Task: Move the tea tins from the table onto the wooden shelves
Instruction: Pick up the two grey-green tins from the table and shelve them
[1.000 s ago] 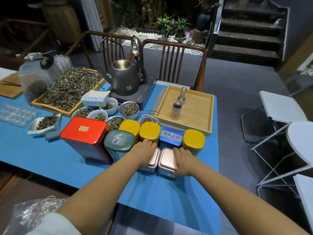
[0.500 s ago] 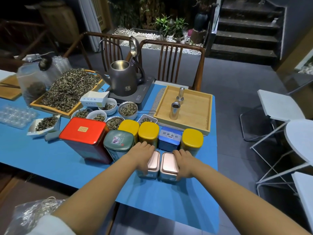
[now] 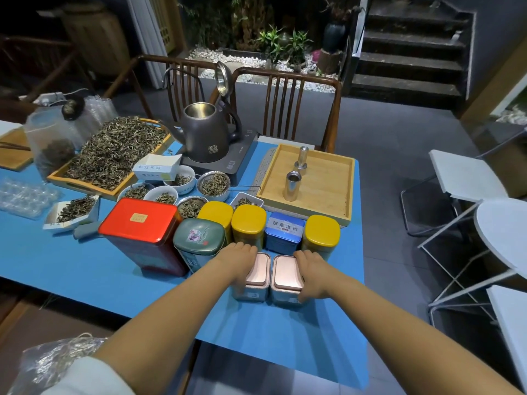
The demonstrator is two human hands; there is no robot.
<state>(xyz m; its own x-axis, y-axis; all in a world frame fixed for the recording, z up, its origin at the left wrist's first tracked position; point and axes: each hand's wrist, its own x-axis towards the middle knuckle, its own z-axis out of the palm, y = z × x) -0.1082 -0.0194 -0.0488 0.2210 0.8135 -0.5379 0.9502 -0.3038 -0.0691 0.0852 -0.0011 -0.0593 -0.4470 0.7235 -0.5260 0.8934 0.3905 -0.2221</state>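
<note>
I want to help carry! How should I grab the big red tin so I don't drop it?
Use both hands, one on each long side of the big red tin, below the lid. It is wide and tall, likely too broad for one hand. Come from the near table edge; the green tin sits tight against its right side, so slide it clear first.

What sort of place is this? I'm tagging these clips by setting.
Probably a tea shop or tasting room: a tray of loose tea leaves, a kettle on a heating base, and rows of tea tins on the blue table.
</note>
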